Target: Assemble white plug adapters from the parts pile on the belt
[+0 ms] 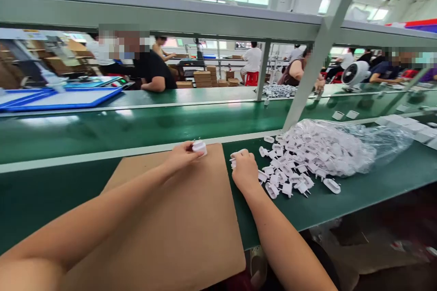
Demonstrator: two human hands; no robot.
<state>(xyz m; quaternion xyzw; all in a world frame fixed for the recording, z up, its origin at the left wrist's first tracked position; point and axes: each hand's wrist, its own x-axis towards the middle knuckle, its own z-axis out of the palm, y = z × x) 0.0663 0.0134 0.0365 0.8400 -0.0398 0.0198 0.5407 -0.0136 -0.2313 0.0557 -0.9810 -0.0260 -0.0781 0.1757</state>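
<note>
My left hand [182, 154] is closed on a white plug housing [200, 147], held over the far edge of a brown cardboard sheet [191, 218]. Two thin pins point up from that piece. Just right of the sheet, my right hand [245, 168] has its fingers curled round a white plug part, of which only a bit shows at the fingertips. Beside this hand spreads a loose pile of white plug parts [287, 170], some with pins. Many more lie in and under a clear plastic bag [385, 143] behind them.
A green conveyor belt [205, 122] runs beyond the worktop. A slanted metal post [309, 77] rises behind the pile, under a long overhead shelf [205, 16]. Blue-rimmed trays [71, 99] lie far left. White boxes [416, 129] are at right. Several people sit across the belt.
</note>
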